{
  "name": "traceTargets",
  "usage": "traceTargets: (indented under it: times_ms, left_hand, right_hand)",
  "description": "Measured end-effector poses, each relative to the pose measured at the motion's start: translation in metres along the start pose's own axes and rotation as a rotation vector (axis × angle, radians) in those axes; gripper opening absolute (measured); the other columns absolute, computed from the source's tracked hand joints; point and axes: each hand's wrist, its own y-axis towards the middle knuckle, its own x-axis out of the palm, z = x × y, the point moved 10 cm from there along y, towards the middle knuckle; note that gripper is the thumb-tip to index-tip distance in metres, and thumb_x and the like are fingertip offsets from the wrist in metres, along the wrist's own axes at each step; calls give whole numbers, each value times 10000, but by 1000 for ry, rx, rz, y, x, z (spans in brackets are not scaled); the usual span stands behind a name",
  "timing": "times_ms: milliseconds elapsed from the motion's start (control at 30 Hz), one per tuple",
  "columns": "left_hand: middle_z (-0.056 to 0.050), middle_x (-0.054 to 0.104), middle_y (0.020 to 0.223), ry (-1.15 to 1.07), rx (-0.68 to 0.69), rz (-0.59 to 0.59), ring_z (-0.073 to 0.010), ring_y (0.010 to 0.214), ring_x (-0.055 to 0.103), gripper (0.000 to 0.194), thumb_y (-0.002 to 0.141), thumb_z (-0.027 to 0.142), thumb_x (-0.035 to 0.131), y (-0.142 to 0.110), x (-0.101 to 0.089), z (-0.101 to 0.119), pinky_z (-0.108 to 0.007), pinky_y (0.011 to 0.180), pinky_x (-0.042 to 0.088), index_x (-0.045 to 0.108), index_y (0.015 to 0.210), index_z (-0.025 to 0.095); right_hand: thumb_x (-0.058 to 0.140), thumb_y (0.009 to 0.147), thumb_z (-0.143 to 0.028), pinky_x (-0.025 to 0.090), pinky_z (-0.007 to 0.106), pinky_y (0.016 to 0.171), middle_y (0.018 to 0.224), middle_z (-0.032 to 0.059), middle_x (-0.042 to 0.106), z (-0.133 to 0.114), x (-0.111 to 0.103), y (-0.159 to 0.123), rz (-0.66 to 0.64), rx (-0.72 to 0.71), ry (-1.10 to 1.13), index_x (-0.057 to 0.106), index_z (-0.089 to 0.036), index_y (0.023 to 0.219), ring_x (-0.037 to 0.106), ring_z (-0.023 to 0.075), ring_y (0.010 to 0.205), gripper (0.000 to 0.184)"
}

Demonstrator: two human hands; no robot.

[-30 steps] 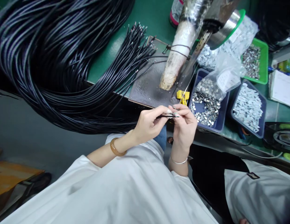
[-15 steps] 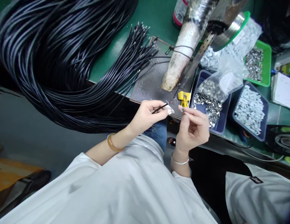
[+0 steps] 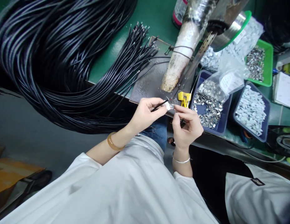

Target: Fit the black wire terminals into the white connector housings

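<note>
Left hand (image 3: 148, 113) grips a thin black cable (image 3: 160, 105), its reddish tip near a yellow plastic tool (image 3: 182, 95); the right hand (image 3: 188, 126), half-curled just this side of that tool, meets a small silvery piece (image 3: 172, 106), whether pinched I cannot tell. Left of the tool: dark scuffed board (image 3: 147, 88), glossy green tabletop (image 3: 156, 18), grey floor (image 3: 53, 143).

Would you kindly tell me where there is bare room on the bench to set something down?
The green bench top looks bare between the cable ends and the pink-rimmed container. The dark board has a smaller, speckled patch beside the white-wrapped tube. It is crowded around the left hand, right hand, blue trays and green tray.
</note>
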Motion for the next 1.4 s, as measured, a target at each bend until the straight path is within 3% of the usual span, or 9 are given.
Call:
traceTargets:
  times_ms: [300,600,967,1400]
  left_hand:
    - [7,636,630,140,39,55,-100,640,580,82,742,194,703,3,-2,3,-199,621,482,718,696,128]
    - [-11,690,716,190,95,78,-102,670,603,74,751,182,688,8,-3,10,-195,645,518,726,730,122]
    - [5,590,622,312,142,143,-91,594,530,83,781,170,682,7,-7,21,-193,573,449,737,728,137]
    - [21,528,564,376,160,106,-67,525,417,100,775,156,665,7,-7,19,-187,499,353,744,716,138]
  right_hand:
    - [673,851,-113,607,330,831,1037,18,765,-9,4,3,-28,-186,-195,622,-245,943,743,166,937,169]
    - [680,845,-94,611,340,831,1024,22,748,-5,8,12,-31,-138,-176,636,-234,931,721,164,948,171]
    - [689,845,-107,629,376,843,1064,15,730,-5,9,19,-29,-106,-130,662,-252,953,709,183,996,182]
    - [686,845,-105,615,358,842,996,5,736,-4,10,19,-31,-127,-140,653,-247,941,716,163,932,174]
